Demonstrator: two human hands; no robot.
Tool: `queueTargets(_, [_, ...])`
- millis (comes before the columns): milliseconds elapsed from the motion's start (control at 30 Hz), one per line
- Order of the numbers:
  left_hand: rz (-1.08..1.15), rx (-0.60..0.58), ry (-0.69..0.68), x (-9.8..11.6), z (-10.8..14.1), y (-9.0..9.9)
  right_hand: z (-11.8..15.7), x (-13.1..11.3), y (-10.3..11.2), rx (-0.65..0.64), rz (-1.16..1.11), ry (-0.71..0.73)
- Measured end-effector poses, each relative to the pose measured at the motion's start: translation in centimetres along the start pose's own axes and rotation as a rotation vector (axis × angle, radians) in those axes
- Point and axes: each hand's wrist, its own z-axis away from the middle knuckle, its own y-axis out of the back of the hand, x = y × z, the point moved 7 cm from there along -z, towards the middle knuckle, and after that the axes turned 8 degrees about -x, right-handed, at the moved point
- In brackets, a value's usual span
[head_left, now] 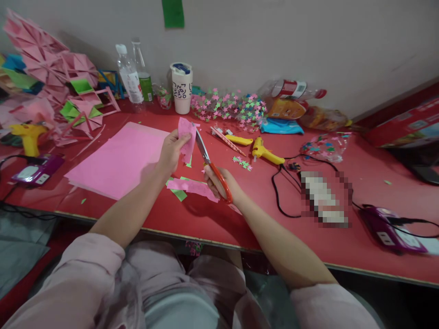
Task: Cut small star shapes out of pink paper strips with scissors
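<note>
My left hand (171, 150) pinches a small piece of pink paper (187, 133) upright above the red table. Orange-handled scissors (219, 176) are in my right hand (219, 183), their blades slightly apart or closed, too small to tell, and pointing up at the right edge of that piece. Beneath my hands lie a pink paper strip (192, 186) and green scraps (179, 194). Large pink sheets (120, 160) are stacked on the table left of my left hand. Small pink and green paper stars (243, 163) lie to the right of the scissors.
Yellow glue gun (269, 153) with black cables lies to the right, near a blurred-out object (324, 198) and a purple box (394, 228). A cup (181, 89), bottles (130, 80) and a star-filled bag (229, 108) line the wall. Folded pink paper shapes (51, 64) pile up left.
</note>
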Motion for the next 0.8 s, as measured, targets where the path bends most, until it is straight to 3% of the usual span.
queueTargets(800, [0.011,-0.051,-0.016,0.37,-0.57,0.64,0.22,-0.52,0.45,0.009,0.046,-0.023])
